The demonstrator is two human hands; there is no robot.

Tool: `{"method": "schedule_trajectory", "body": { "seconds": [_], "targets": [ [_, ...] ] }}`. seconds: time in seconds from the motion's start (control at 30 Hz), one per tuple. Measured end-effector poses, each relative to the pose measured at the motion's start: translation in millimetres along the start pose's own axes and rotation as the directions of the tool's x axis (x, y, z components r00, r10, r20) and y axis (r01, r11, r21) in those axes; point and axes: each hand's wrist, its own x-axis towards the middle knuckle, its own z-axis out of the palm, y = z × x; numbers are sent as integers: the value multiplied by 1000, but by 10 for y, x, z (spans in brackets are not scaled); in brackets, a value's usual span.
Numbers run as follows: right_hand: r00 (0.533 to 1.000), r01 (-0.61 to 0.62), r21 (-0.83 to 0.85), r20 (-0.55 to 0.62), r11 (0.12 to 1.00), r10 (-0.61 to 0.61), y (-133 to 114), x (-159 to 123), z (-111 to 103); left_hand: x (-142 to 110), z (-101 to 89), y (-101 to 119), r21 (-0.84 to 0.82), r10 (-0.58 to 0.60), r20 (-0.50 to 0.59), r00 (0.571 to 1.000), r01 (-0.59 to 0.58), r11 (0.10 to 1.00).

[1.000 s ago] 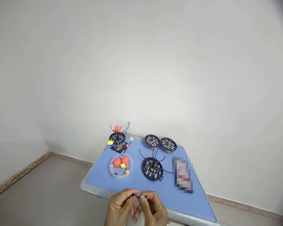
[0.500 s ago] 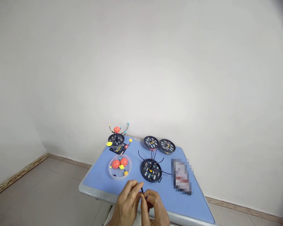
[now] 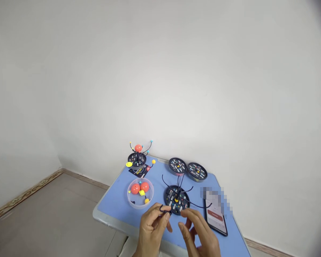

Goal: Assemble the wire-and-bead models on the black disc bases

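Rod [image 3: 161,208] (blk, bent) was pinched in L hand [image 3: 153,228], over tbl's [image 3: 113,196] near side; R hand [image 3: 202,232] was part-open, nothing visible in it. Ctr base [image 3: 169,205] had bare arms [image 3: 202,207] in; loose balls [image 3: 135,189] lay unfitted in tub [image 3: 140,207]; back-L model [image 3: 137,159] looked done.

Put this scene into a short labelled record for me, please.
Left grip: pinching a thin curved black rod
Right grip: open, nothing visible in it
Just beyond: round black base with curved rods
Left of it: round translucent plastic tub holding two red balls and yellow pieces
Back left: black round-based model with a red top
Back right: two round black-topped bases
Right: black rectangular phone, partly pixelated
Surface: blue tabletop
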Motion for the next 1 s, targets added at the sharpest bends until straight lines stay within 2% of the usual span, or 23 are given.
{"method": "schedule_trajectory", "body": {
  "seconds": [0.1, 0.17, 0.33, 0.43, 0.57, 0.7, 0.83, 1.0],
  "targets": [
    [964, -11, 42, 265, 999, 0, 16, 239, -87, 52, 71, -35, -167, -153, 27, 988, 155, 974],
    [938, -48, 86, 346, 995, 15, 53, 314, -69, 72, 112, -124, -221, -189, 35, 981, 192, 956],
    [924, -134, 92, 371, 987, 91, 223, 330, -18, 138, 206, -322, -279, -242, 74, 967, 253, 926],
    [919, -155, 52, 375, 986, 125, 302, 371, -71, 189, 267, -330, -304, -293, 98, 951, 309, 901],
    [909, -134, -66, 389, 989, 150, 338, 526, -159, 300, 369, -276, -330, -367, 51, 929, 363, 871],
    [888, -73, -248, 425, 966, 176, 417, 746, -170, 492, 483, -311, -280, -397, 7, 918, 383, 880],
    [854, 62, -496, 476, 866, 211, 574, 937, -122, 666, 564, -455, -225, -406, -63, 912, 384, 896],
    [816, 194, -612, 534, 767, 220, 686, 1057, -74, 727, 614, -589, -224, -434, -106, 895, 404, 887]
  ]
}}
